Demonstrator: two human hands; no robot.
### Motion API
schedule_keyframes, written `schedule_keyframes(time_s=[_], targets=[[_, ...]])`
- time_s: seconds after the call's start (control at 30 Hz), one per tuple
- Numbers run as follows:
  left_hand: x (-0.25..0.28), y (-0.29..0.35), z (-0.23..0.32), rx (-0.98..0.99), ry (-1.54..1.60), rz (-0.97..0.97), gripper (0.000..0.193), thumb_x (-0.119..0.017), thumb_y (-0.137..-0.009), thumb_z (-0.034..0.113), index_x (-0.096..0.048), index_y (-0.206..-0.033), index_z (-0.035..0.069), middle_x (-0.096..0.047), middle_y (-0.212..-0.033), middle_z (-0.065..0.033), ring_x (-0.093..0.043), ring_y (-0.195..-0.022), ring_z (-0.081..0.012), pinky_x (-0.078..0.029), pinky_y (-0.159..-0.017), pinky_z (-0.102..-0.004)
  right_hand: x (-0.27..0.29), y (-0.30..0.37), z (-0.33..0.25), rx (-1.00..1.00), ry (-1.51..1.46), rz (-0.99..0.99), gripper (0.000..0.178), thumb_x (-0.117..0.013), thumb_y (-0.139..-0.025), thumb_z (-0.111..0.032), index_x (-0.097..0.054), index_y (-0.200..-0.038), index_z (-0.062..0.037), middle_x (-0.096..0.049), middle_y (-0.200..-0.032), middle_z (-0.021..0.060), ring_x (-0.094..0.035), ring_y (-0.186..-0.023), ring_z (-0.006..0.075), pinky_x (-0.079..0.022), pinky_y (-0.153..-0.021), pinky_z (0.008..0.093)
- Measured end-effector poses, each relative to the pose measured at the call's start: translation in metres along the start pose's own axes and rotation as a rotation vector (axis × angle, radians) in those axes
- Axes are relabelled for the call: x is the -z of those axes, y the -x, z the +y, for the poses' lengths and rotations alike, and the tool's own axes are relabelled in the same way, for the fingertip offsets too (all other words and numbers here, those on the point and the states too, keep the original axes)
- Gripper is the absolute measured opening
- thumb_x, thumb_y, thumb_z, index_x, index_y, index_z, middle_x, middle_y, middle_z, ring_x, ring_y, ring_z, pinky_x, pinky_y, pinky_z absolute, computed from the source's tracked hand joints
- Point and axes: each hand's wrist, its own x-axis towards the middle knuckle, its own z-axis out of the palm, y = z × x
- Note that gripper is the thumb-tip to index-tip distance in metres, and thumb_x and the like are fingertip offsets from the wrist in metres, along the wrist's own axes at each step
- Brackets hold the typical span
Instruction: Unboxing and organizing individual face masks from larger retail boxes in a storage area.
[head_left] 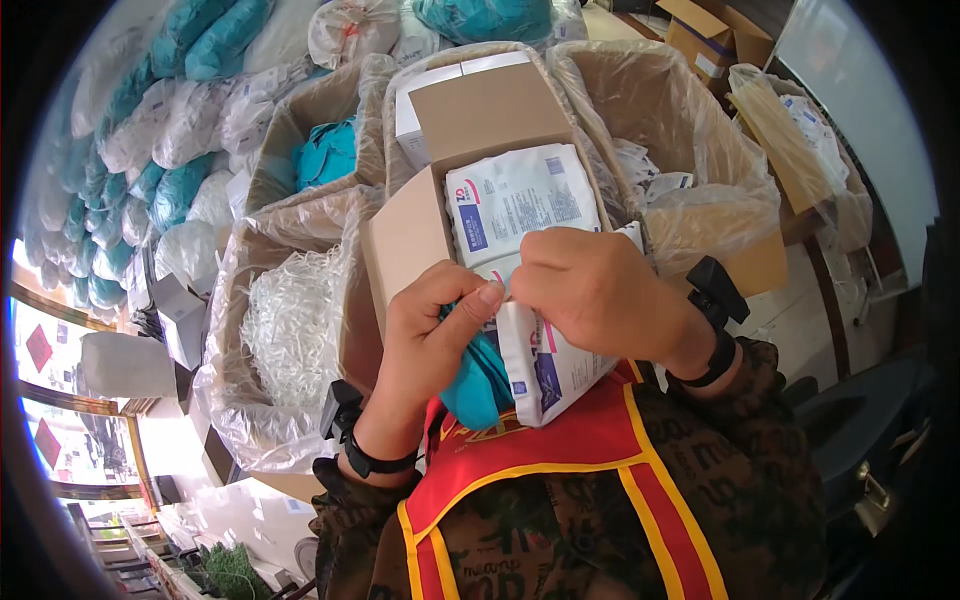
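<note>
My left hand [432,325] is closed, thumb and forefinger pinched together above a folded teal fabric-like piece [476,388] that hangs below its fingers. Close beside it, my right hand [600,295] is curled into a fist with its fingertips hidden. Beneath both hands, against my chest, a white printed plastic package [575,370] stands tilted. In front of me an opened cardboard box [405,235], flaps up, holds similar flat white packages [520,195]. What the right fingers pinch cannot be made out.
A plastic-lined carton of white shredded filler [300,325] stands left. Behind it, another lined carton holds teal pieces [325,155]. A lined carton [690,130] at right contains small white packets [665,183]. Teal and white bags [180,120] are piled far left.
</note>
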Motion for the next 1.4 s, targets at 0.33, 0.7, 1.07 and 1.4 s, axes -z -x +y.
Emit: schedule_keyframes(time_s=[0.33, 0.7, 1.07, 1.4], targets=[[0.001, -0.018, -0.039, 0.257, 0.383, 0.189, 0.02, -0.066, -0.092, 0.018, -0.065, -0.077, 0.004, -0.053, -0.066, 0.0056, -0.047, -0.06, -0.0049, -0.037, -0.056, -0.0209, 0.004, 0.021, -0.038, 0.198, -0.033, -0.039, 0.01, -0.062, -0.072, -0.016, -0.055, -0.078, -0.0128, -0.046, -0.078, 0.0011, -0.054, -0.073, 0.0165, -0.047, -0.057, 0.0274], [0.032, -0.021, -0.04, 0.092, 0.219, 0.147, 0.018, -0.065, -0.093, 0.019, -0.066, -0.081, 0.005, -0.055, -0.071, 0.008, -0.047, -0.068, -0.0016, -0.035, -0.06, -0.0188, 0.015, 0.035, -0.001, -0.217, 0.036, 0.06, 0.017, -0.065, -0.076, -0.01, -0.064, -0.093, -0.009, -0.059, -0.085, 0.0085, -0.062, -0.082, 0.0254, -0.051, -0.066, 0.0352], [0.021, -0.006, -0.002, -0.18, -0.644, 0.394, 0.045, -0.079, -0.074, 0.018, -0.064, -0.116, 0.009, -0.054, -0.069, -0.0039, -0.05, -0.062, -0.0129, -0.042, -0.058, -0.0276, -0.011, 0.017, 0.035, -0.11, 0.164, -0.03, 0.005, -0.063, -0.078, -0.008, -0.059, -0.08, -0.0075, -0.06, -0.081, 0.0083, -0.064, -0.076, 0.0278, -0.053, -0.063, 0.0362], [0.004, -0.006, 0.001, -0.426, -0.817, 0.106, 0.021, -0.075, -0.076, 0.014, -0.073, -0.097, 0.015, -0.051, -0.071, -0.004, -0.055, -0.063, -0.0203, -0.042, -0.058, -0.0322, 0.007, 0.012, 0.013, -0.084, 0.08, -0.063, 0.009, -0.068, -0.079, -0.011, -0.06, -0.082, -0.0085, -0.056, -0.074, 0.0078, -0.061, -0.069, 0.0265, -0.047, -0.058, 0.0374]])
